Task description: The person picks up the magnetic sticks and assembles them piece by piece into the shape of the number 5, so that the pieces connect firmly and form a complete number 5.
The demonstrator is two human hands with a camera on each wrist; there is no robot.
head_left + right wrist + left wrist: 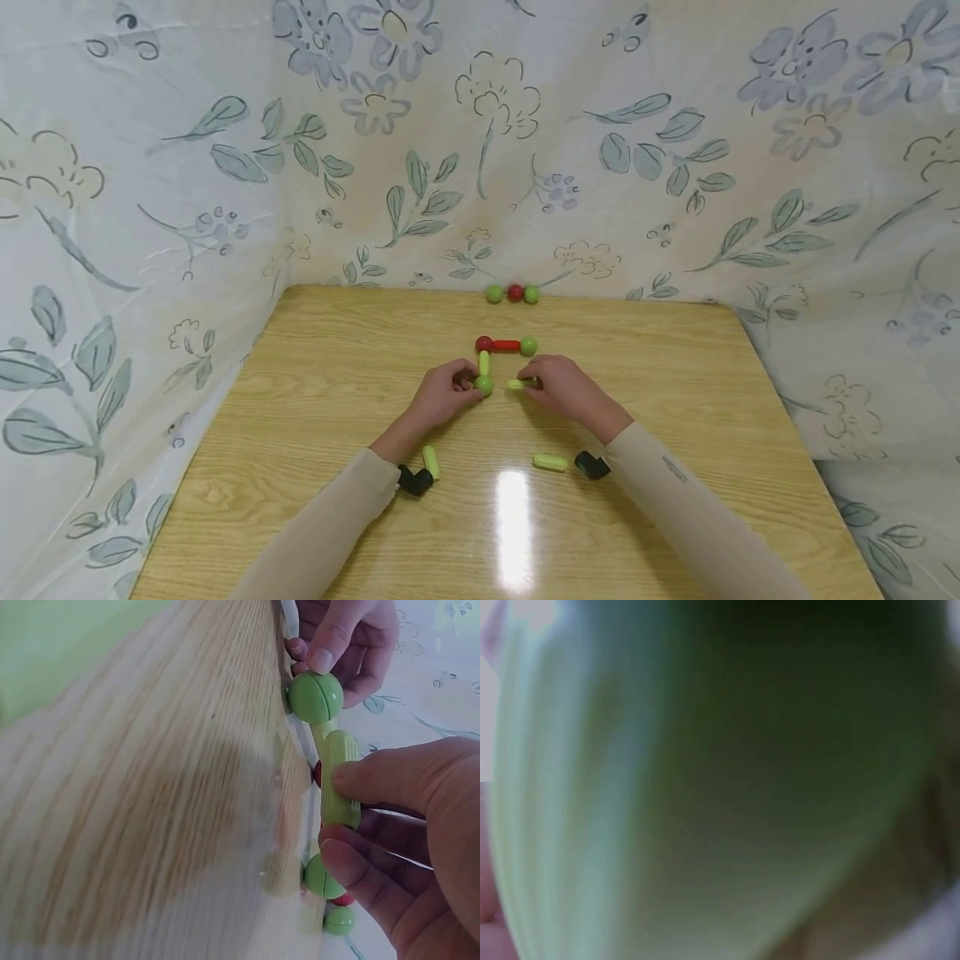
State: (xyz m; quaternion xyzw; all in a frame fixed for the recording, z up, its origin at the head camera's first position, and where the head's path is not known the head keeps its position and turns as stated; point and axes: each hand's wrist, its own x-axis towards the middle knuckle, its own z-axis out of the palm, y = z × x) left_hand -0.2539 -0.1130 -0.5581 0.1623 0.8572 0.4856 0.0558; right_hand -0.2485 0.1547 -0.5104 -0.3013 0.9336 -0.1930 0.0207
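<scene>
My left hand (444, 393) grips a green ball (483, 385) between thumb and fingers. From that ball a yellow-green rod (483, 363) runs back to a red ball (484, 343). A red rod (506, 345) links the red ball to another green ball (528, 345). Just to the right, my right hand (566, 390) pinches a loose yellow-green rod (340, 780) between thumb and fingers. In the right wrist view, the rod's upper end is close to the gripped green ball (315, 697). A blurred green surface (705, 795) fills most of the left wrist view.
A row of two green balls and one red ball (515, 293) lies at the table's back edge. Single yellow-green rods lie by the left wrist camera (431, 462) and near the right one (551, 462). Floral cloth (495, 167) hangs behind the wooden table (337, 333).
</scene>
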